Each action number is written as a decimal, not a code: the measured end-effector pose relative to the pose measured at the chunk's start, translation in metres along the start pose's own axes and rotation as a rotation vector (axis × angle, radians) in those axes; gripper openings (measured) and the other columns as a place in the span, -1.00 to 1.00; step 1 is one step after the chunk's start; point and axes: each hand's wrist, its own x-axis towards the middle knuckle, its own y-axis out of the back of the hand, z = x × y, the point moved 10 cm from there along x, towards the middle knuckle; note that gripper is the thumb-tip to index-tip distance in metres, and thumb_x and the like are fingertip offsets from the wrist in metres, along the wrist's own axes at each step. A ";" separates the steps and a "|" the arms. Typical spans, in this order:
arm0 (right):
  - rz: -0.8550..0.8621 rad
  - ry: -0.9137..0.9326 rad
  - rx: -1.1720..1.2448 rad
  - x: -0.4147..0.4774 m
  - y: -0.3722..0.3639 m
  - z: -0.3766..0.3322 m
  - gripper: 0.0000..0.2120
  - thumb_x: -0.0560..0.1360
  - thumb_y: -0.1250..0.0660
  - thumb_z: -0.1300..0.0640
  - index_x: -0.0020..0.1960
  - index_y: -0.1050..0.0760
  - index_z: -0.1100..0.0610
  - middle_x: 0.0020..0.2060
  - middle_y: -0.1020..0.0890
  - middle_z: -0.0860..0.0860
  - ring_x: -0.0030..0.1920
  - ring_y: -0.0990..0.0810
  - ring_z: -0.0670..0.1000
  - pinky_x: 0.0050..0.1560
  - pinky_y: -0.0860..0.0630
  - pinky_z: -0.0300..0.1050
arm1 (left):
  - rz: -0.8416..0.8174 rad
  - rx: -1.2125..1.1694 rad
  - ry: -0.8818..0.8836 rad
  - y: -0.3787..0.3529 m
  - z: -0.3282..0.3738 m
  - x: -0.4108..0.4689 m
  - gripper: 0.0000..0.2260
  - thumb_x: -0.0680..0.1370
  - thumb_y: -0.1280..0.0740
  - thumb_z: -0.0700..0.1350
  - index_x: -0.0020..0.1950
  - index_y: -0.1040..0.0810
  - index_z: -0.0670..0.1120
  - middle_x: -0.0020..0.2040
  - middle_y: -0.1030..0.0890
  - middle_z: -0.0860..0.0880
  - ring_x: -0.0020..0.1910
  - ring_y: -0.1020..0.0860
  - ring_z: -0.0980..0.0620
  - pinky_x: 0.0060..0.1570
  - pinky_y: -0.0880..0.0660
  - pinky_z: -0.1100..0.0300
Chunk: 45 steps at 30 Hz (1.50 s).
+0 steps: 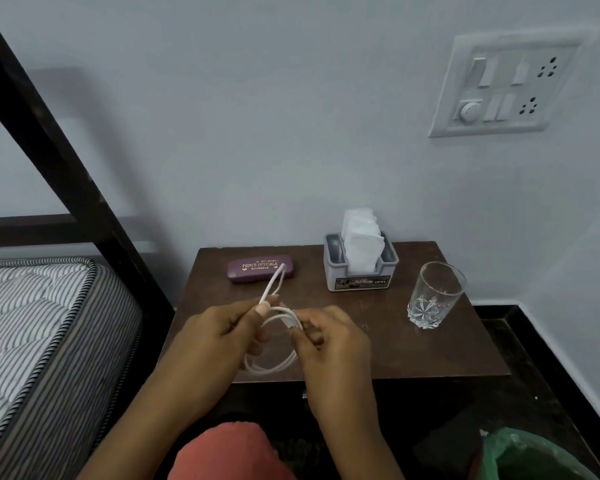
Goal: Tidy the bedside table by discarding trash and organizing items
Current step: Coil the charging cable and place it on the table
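Both my hands hold a white cable (274, 365) above the front of the dark brown bedside table (430, 355). My left hand (219, 334) pinches a loop of it that sticks up toward the back. My right hand (329, 337) grips the coiled part by its plug end; lower loops hang between the hands. At the back left of the table lies a purple glasses case (253, 270). A grey holder (361, 271) with white tissues stands at the back middle. A clear drinking glass (435, 296) stands upright on the right.
A striped mattress (39, 327) on a dark bed frame (56, 157) is close on the left. A green plastic bag (534, 459) sits on the floor at the bottom right. A switch panel (506, 84) is on the wall above.
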 end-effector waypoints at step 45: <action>0.257 0.282 -0.359 -0.012 0.024 -0.042 -0.78 0.50 -0.18 -0.08 -0.02 -0.59 -0.08 -0.18 -0.65 -0.18 -0.19 -0.55 -0.11 -0.22 -0.48 -0.21 | 0.255 -0.042 -0.364 0.001 0.013 -0.015 -0.78 0.52 -0.20 0.05 0.08 -0.57 0.25 -0.20 -0.63 0.17 -0.31 -0.63 0.24 -0.24 -0.53 0.39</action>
